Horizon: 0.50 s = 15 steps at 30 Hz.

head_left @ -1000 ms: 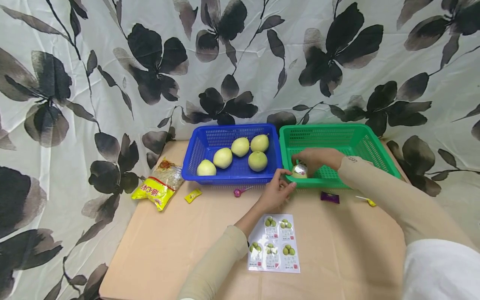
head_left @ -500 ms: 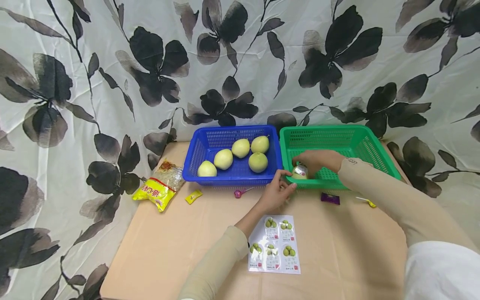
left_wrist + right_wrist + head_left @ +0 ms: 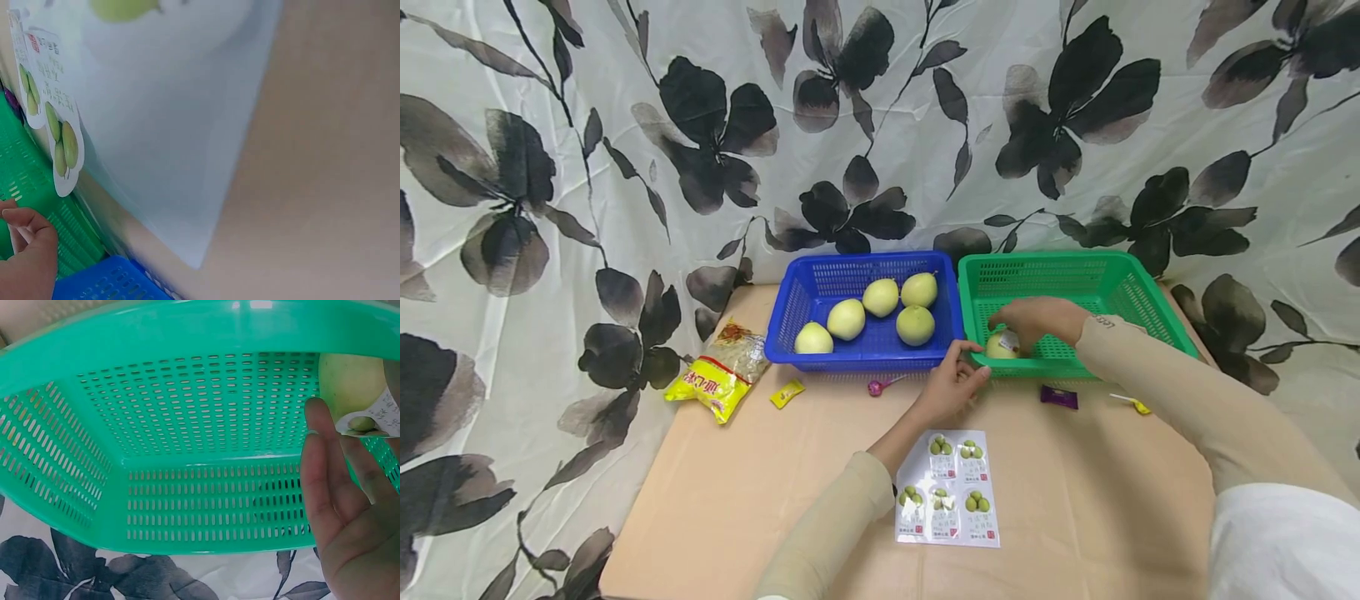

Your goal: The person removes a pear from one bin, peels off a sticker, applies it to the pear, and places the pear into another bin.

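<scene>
Risk: pear (image 3: 997, 347) may roll, or its label (image 3: 382, 412) may scuff, if let go unevenly against the green basket (image 3: 1060, 367) | right grip (image 3: 1040, 319): part-open to the fruit's width, fingers curved round the pear inside the basket's near-left corner | left grip (image 3: 952, 390): fingertips at that corner's rim; pinching or merely touching, cannot tell

right wrist: pear label (image 3: 384, 412) cut off | left wrist: sticker sheet (image 3: 162, 137) cut off | head: sheet lettering (image 3: 942, 517) too small
</scene>
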Available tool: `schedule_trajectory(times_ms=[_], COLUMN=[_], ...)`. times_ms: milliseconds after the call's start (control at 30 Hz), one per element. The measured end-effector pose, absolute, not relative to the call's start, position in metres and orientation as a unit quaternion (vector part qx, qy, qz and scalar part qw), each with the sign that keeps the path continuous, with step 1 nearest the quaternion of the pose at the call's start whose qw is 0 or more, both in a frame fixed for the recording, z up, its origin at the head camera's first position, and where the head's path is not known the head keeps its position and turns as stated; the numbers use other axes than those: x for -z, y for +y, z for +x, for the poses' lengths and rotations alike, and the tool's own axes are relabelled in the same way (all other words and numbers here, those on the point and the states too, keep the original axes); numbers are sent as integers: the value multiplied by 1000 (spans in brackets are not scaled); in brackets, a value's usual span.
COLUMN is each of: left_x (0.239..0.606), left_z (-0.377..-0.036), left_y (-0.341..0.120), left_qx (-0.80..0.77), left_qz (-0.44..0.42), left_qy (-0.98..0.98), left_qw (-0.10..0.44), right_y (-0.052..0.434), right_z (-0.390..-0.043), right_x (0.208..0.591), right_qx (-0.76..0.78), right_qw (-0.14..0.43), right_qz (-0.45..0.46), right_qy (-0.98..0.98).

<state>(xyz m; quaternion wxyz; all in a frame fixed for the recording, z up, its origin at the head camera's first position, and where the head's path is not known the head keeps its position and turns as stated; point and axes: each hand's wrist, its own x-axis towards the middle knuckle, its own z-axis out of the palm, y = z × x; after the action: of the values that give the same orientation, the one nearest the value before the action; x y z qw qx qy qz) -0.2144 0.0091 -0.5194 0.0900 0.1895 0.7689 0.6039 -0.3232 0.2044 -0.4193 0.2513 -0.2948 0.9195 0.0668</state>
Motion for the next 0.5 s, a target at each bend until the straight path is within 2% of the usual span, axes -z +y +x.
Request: schedule_trajectory(times_ms=[233, 500], left_x=[521, 519], left_z=[-214, -215], left_y=[-9, -76], left_qx=[-636, -641], left_qz=[134, 28], left_qy=[757, 767], left_qw=[62, -9], right_y=[203, 185], right_z=[-331, -343], right_x=[410, 379], right_qx=[-68, -52], right_qw=[249, 220], right_qz=[-293, -324], right_qy=[920, 919])
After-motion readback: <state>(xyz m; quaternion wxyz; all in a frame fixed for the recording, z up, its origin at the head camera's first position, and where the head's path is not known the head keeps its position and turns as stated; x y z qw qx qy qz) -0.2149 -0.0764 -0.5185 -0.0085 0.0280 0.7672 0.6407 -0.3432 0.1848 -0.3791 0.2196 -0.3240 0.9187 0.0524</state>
